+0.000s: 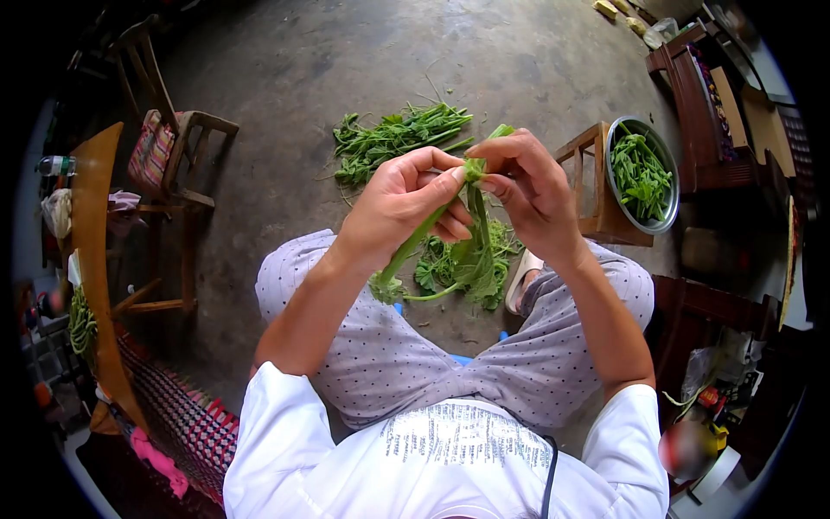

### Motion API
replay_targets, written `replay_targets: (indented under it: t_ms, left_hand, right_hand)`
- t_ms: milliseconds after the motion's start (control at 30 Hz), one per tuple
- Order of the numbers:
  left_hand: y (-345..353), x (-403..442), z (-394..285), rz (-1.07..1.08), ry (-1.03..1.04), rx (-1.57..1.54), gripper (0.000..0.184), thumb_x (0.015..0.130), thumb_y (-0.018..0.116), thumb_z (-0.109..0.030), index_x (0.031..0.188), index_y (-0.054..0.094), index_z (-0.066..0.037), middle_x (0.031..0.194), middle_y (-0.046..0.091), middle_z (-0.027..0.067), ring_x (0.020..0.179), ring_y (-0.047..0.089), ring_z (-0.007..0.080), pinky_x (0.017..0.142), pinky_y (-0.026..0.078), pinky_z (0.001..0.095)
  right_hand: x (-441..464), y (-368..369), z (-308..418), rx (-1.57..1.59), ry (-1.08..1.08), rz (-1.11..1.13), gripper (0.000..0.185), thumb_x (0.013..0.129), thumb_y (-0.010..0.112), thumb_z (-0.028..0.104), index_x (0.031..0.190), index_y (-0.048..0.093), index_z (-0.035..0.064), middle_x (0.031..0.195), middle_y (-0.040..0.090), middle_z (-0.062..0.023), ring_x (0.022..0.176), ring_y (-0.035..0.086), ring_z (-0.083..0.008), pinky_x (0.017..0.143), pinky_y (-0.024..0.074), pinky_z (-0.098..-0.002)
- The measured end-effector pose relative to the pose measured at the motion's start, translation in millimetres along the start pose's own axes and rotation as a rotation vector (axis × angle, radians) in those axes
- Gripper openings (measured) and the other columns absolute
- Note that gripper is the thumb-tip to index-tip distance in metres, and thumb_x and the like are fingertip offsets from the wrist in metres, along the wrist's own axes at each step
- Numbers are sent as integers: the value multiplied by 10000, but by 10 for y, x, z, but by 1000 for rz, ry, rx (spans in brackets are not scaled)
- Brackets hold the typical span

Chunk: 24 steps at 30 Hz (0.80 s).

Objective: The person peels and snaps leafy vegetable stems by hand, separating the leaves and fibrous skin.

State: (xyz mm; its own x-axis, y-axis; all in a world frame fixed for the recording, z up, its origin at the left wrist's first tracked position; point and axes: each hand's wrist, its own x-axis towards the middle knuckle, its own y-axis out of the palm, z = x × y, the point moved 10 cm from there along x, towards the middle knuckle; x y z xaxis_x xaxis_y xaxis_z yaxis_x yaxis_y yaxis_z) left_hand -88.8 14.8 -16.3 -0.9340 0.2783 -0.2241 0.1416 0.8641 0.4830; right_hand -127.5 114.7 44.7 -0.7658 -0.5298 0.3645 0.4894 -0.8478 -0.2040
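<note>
Grey concrete floor [285, 173] spreads beneath everything, and on it stand a wooden stool [618, 227] at the right and a pile of leafy stalks [402, 143] straight ahead, both apparently set near for easy reach. The stool raises a metal basin [654, 227] of greens [641, 177], probably keeping them off the ground, while a smaller tangle of leaves [434, 266] lies between the knees. Above that, 2 hands raise a leafy stem [413, 245], perhaps for a clear view: the left hand [411, 197] has its fingers curled closed around it, and the right hand [529, 186] pinches its joint, fingertips together.
</note>
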Motion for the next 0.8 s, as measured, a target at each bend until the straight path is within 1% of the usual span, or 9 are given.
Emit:
replay_targets:
  t_ms: [67,167,333,433,500,567,700,767,800]
  left_hand:
    - [-10,6,11,-3,10,-10,230,938,531,-197,1051,524,3,756,636,73,625,655,143,550,535,235]
    - [-23,18,17,-19,32,4,221,938,527,-183,1059,518,3,765,638,73,635,656,141,555,536,238]
    - [-11,37,19,-44,77,57,208,937,520,-156,1065,510,8,772,639,70,649,655,136,568,537,243]
    - [-28,52,2,-112,104,121,202,933,520,-143,1051,520,20,754,637,64,645,649,124,571,538,241]
    - [-70,53,-50,-190,134,245,192,925,528,-136,1018,541,32,731,634,57,631,640,106,559,538,238]
    - [-75,60,-49,-215,155,285,187,920,533,-134,999,552,35,719,631,52,624,636,99,551,537,236]
    - [-81,56,-79,-250,187,345,181,911,540,-134,962,569,37,691,621,38,590,616,80,523,524,227]
    - [-86,56,-96,-250,181,364,183,910,540,-137,956,570,37,679,616,35,576,606,75,512,515,223]
    - [-90,58,-96,-250,174,385,185,909,541,-141,950,571,37,666,611,31,563,595,71,502,507,220]
  right_hand:
    - [14,26,73,-148,-53,18,212,773,593,-88,952,609,25,843,536,-83,736,564,-190,642,475,-281]
    - [8,68,133,-230,-99,41,229,769,582,-99,951,616,35,831,531,-79,743,557,-203,653,473,-298]
    - [-13,104,77,-241,-110,20,263,756,550,-126,956,595,38,878,506,-86,795,538,-235,678,474,-321]
    - [-17,117,63,-247,-98,-21,266,747,542,-130,944,578,45,913,490,-95,841,522,-246,699,461,-330]
    - [-16,111,48,-267,-81,-37,263,742,542,-127,935,570,50,927,483,-99,864,513,-251,718,450,-335]
    - [-8,120,112,-492,-152,-55,264,734,553,-118,923,573,64,922,497,-89,877,501,-258,759,414,-335]
    - [1,76,78,-511,-141,-79,246,732,577,-101,909,586,69,914,530,-71,878,497,-256,783,389,-333]
    - [6,11,19,-356,-118,-121,212,733,602,-80,885,599,67,885,572,-49,865,502,-232,762,391,-323]
    - [4,10,20,-359,-118,-116,212,733,602,-80,885,599,67,885,572,-49,865,502,-232,762,391,-323]
